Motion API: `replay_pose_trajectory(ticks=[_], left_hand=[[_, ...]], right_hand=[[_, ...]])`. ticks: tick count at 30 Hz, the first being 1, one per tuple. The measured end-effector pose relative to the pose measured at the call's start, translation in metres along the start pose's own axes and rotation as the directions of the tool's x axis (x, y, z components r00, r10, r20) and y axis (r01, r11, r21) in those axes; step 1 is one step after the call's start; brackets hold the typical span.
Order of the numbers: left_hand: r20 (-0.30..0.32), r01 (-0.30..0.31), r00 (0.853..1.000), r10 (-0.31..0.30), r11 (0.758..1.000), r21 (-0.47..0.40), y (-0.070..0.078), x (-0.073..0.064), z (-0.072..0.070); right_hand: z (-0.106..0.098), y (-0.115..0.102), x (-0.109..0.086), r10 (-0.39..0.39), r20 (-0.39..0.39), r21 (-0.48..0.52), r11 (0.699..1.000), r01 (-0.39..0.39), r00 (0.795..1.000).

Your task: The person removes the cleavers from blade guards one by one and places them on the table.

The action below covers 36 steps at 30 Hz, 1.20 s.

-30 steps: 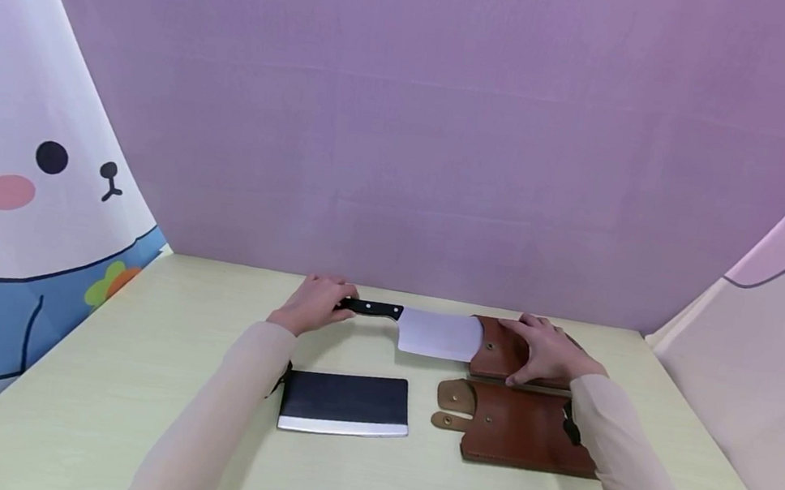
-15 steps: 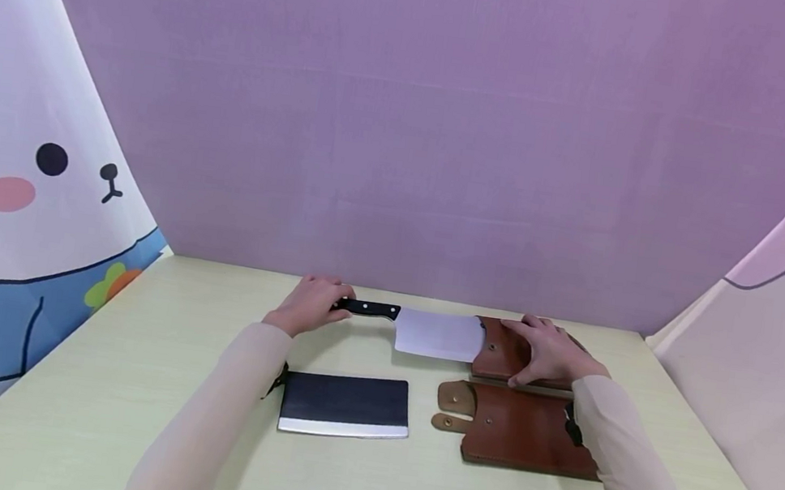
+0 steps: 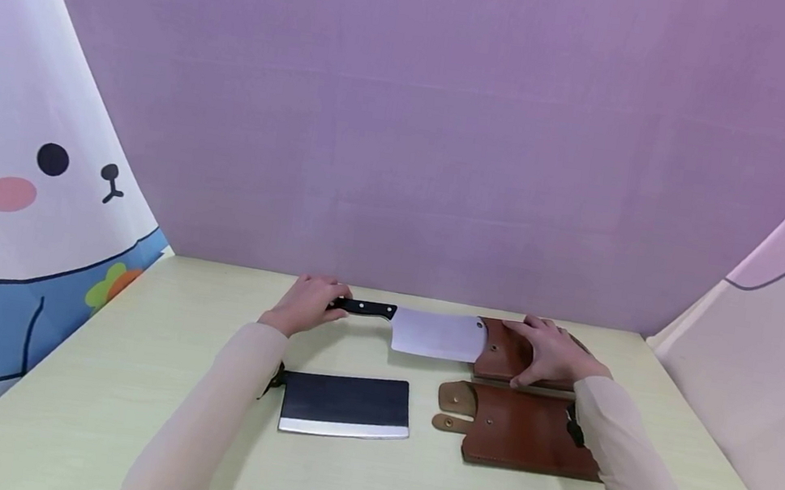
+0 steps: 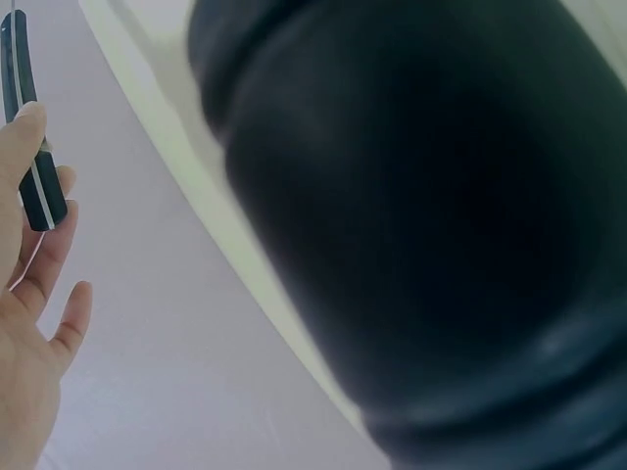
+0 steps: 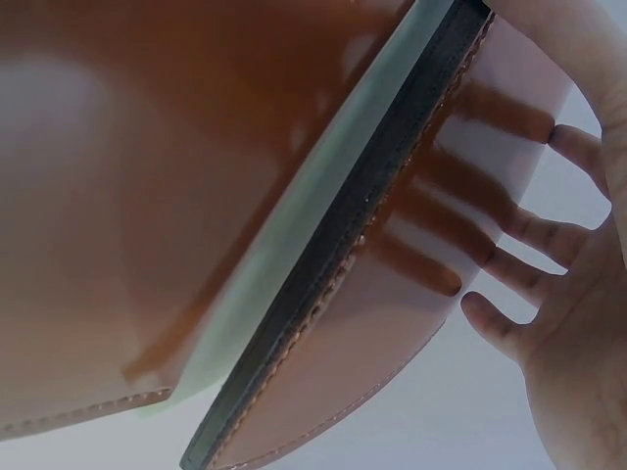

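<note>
My left hand (image 3: 307, 304) pinches the end of the black riveted handle (image 3: 366, 308) of a meat cleaver between thumb and fingers; the left wrist view shows the handle butt (image 4: 44, 196) in the fingers. The cleaver's bright blade (image 3: 436, 335) points right, and its far end meets the curved mouth of a brown leather sheath (image 3: 492, 359). How much blade is inside is hidden. Across that sheath my right hand (image 3: 555, 355) is spread, holding it with the thumb at the near edge and the fingers towards the far edge. The sheath's stitched side (image 5: 333, 294) shows in the right wrist view.
Nearer to me lies a second cleaver with a dark blade (image 3: 346, 403) and silver edge, its handle partly under my left forearm. Right of it a second brown sheath (image 3: 531, 434) lies with its straps (image 3: 451, 423) leftward. A purple wall (image 3: 418, 158) closes off the table's (image 3: 326, 482) back.
My left hand has moved slightly left with the cleaver, and the blade has shifted left relative to the sheath. A snap now shows at the sheath's mouth. The right hand has hardly moved.
</note>
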<state>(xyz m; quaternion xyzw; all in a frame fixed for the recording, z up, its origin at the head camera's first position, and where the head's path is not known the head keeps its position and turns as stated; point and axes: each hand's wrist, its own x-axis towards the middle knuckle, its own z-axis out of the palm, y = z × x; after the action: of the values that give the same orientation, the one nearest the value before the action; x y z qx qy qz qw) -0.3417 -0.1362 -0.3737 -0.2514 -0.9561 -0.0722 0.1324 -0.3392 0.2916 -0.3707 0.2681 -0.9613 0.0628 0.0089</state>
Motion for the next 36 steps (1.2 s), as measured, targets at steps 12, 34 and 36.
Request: replay_pose_trajectory(ticks=[12, 34, 36], left_hand=[[-0.011, -0.002, 1.000, 0.002, 1.000, -0.002, -0.005, -0.003, -0.001], [-0.035, 0.005, 0.999, -0.004, 0.999, 0.033, -0.022, -0.014, -0.003], [-0.033, 0.011, 0.999, -0.010, 1.000, 0.027, -0.023, -0.015, -0.004]], right_hand=[[0.000, 0.003, -0.002, 0.010, 0.012, 0.011, 1.000, -0.010, 1.000], [-0.001, 0.007, -0.006, 0.030, 0.004, -0.003, 1.000, -0.030, 1.000], [-0.001, 0.007, -0.007, 0.026, 0.003, -0.004, 1.000, -0.026, 1.000]])
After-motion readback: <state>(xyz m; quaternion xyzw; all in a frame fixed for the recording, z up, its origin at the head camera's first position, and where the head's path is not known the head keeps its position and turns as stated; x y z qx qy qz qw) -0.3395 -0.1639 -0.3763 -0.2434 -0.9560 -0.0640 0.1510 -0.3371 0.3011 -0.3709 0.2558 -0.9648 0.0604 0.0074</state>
